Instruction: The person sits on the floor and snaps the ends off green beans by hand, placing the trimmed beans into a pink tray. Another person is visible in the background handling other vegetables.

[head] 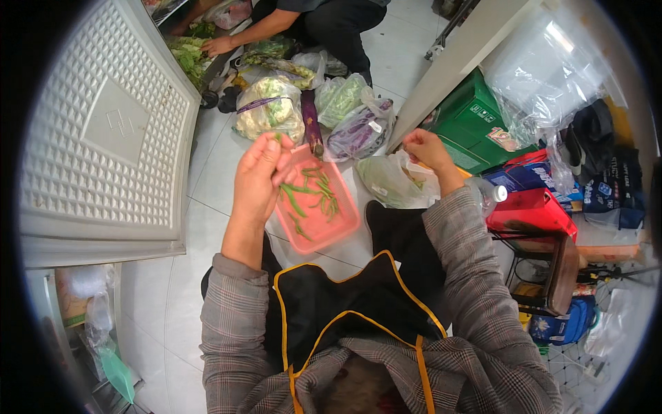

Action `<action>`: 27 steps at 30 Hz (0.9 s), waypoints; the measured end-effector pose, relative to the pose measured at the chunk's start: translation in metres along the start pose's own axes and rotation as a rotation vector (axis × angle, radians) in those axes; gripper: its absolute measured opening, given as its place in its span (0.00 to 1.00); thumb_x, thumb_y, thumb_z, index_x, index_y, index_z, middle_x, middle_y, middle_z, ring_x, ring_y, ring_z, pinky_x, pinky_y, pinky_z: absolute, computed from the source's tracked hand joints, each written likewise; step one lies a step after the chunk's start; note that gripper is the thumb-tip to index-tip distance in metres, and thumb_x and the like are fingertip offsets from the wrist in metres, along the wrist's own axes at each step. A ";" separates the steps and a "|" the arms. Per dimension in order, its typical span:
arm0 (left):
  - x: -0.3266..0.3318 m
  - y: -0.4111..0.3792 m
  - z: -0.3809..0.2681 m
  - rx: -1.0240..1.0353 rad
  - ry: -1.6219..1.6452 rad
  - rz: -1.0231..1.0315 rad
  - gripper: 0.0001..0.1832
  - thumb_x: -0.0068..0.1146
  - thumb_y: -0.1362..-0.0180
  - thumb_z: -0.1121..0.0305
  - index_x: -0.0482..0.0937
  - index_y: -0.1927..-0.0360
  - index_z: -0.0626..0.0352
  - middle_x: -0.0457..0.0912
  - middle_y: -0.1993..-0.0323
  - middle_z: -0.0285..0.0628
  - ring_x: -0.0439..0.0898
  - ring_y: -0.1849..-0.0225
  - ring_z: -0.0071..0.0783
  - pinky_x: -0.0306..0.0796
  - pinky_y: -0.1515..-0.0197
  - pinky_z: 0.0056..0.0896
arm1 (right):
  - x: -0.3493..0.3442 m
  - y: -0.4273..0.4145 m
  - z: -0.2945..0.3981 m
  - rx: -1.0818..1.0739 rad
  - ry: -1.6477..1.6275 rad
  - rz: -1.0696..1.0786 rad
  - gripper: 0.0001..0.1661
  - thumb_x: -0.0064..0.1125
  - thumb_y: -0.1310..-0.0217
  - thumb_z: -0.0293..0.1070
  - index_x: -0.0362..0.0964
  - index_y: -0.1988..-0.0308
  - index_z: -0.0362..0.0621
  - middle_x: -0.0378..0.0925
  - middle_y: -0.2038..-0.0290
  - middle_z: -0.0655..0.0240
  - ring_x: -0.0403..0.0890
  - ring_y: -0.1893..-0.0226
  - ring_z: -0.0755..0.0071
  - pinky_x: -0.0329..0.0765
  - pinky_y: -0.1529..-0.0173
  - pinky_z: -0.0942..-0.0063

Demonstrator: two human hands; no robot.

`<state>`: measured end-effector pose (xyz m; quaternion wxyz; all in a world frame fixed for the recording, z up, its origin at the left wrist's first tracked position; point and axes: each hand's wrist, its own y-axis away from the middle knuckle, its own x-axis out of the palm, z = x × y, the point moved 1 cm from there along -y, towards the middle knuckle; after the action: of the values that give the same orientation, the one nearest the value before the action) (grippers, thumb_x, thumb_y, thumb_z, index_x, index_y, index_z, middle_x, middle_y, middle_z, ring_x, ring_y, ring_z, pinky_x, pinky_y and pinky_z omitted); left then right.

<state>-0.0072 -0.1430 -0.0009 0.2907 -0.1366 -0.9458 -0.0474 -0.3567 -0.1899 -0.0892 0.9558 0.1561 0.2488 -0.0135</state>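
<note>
My left hand (264, 160) is raised above the left edge of a pink plastic basket (339, 239), its fingers pinched on a small piece of green bean (278, 137). Green bean pieces (295, 202) lie scattered in the basket on the floor. My right hand (425, 147) hovers over a clear plastic bag of green beans (388, 181); its fingers are bent together, and whether they hold anything cannot be made out. Beyond the basket lie a bagged cauliflower (274, 111), a long purple vegetable stem (311, 121) and a bag of purple eggplants (359, 129).
A co-worker's hand (220, 45) touches leafy greens (186, 59) at the upper left. A white textured panel (119, 114) stands on the left. On the right are a green carton (465, 121), a plastic bottle (483, 194), a red box (532, 215) and a brown-seated stool (562, 274).
</note>
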 end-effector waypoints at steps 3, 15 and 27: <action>-0.006 -0.002 -0.004 0.016 0.242 0.005 0.09 0.40 0.37 0.66 0.68 0.61 0.60 0.61 0.79 0.29 0.57 0.82 0.16 0.55 0.72 0.20 | -0.022 -0.008 -0.054 0.161 0.314 0.069 0.05 0.56 0.49 0.29 0.74 0.70 0.40 0.75 0.77 0.67 0.75 0.79 0.76 0.74 0.74 0.78; -0.019 0.000 0.000 0.031 0.458 -0.030 0.08 0.40 0.38 0.69 0.67 0.58 0.60 0.65 0.73 0.33 0.64 0.76 0.20 0.61 0.65 0.26 | 0.099 0.051 0.080 -0.409 -0.254 0.397 0.13 0.49 0.40 0.29 0.70 0.55 0.37 0.75 0.57 0.68 0.74 0.57 0.77 0.70 0.51 0.78; -0.016 -0.006 0.017 -0.028 -0.031 -0.159 0.10 0.40 0.38 0.69 0.68 0.56 0.61 0.73 0.64 0.39 0.73 0.64 0.27 0.67 0.56 0.29 | 0.160 0.080 0.116 -0.606 -0.017 0.530 0.18 0.41 0.39 0.37 0.67 0.53 0.39 0.75 0.64 0.54 0.76 0.64 0.61 0.70 0.57 0.67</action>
<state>-0.0046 -0.1493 -0.0240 0.2694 -0.0659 -0.9573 -0.0812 -0.1533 -0.1410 -0.0468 0.9309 -0.0741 0.1846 0.3063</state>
